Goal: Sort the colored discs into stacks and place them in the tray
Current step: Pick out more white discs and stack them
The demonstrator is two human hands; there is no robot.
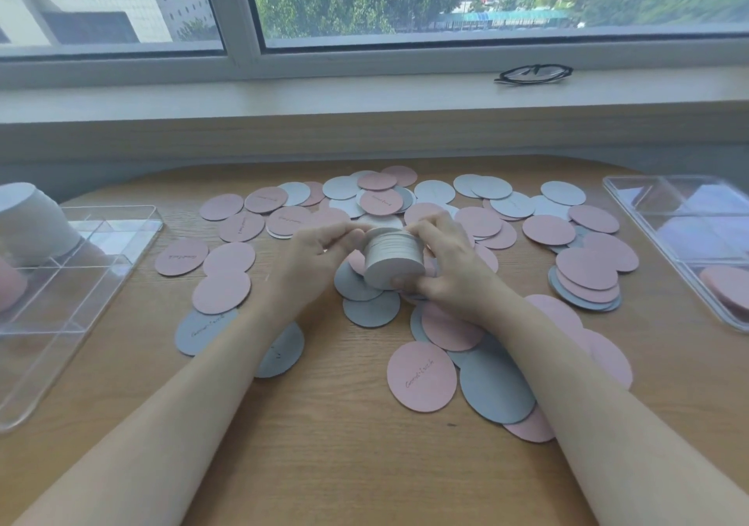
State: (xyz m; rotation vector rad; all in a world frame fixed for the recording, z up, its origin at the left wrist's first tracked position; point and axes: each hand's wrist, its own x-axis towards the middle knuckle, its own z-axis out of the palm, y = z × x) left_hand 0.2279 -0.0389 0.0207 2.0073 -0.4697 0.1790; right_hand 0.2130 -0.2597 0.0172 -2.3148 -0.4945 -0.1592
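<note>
A thick stack of grey discs [392, 260], tilted on its side, is held above the table centre. My right hand [446, 266] grips it from the right, fingers curled round its edge. My left hand [320, 252] pinches its left rim with the fingertips. Several loose pink discs [421, 375] and grey discs [371, 309] lie scattered over the wooden table around and under my hands. A clear divided tray [105, 278] at the left holds a tall grey stack [30, 221] and a pink stack [10, 284].
A second clear tray [648, 217] at the right edge holds some pink discs [729, 288]. A small pile of pink and grey discs [585, 282] lies near it. Black glasses [533, 73] rest on the windowsill behind the table.
</note>
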